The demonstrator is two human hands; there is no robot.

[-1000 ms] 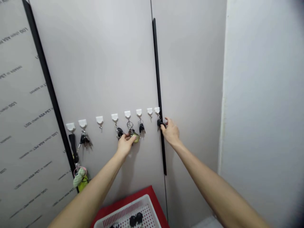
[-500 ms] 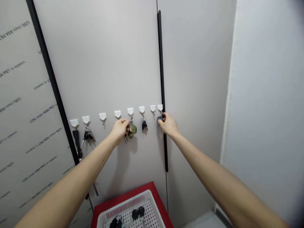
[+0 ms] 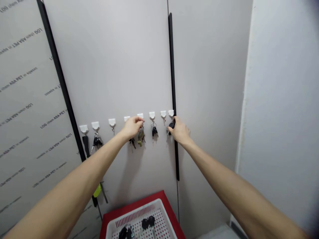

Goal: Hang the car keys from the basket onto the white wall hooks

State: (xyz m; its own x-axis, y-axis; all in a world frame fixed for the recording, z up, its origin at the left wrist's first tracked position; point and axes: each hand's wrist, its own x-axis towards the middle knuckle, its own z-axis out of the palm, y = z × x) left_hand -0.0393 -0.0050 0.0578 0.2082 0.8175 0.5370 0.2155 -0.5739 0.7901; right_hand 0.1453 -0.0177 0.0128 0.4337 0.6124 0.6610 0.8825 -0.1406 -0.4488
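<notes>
My left hand point(image 3: 133, 128) is closed in a pinch at the top of a bunch of keys, right at a white hook point(image 3: 140, 115). A greenish-gold fob point(image 3: 141, 134) dangles just below the fingertips. Under the same hand hang black-headed keys point(image 3: 132, 142), their upper end hidden. My right hand point(image 3: 180, 130) grips a black key fob point(image 3: 171, 124) below the rightmost white hook point(image 3: 170, 113). The fingers partly cover that fob, and its ring is near the hook. Between both hands, another bunch of black keys point(image 3: 154, 131) hangs from its own hook.
More hooks run leftward, with a black-headed bunch point(image 3: 97, 141) and a black strap point(image 3: 85, 143). Below, a white perforated basket point(image 3: 136, 215) holding several keys rests on a red surface point(image 3: 171, 217). A long black handle point(image 3: 171, 66) lines the door edge. A white wall point(image 3: 279, 116) stands right.
My left hand has shifted up from the greenish fob to the ring near the hook, and the fob now hangs lower. My right hand stays at the rightmost hook. The view has shifted slightly.
</notes>
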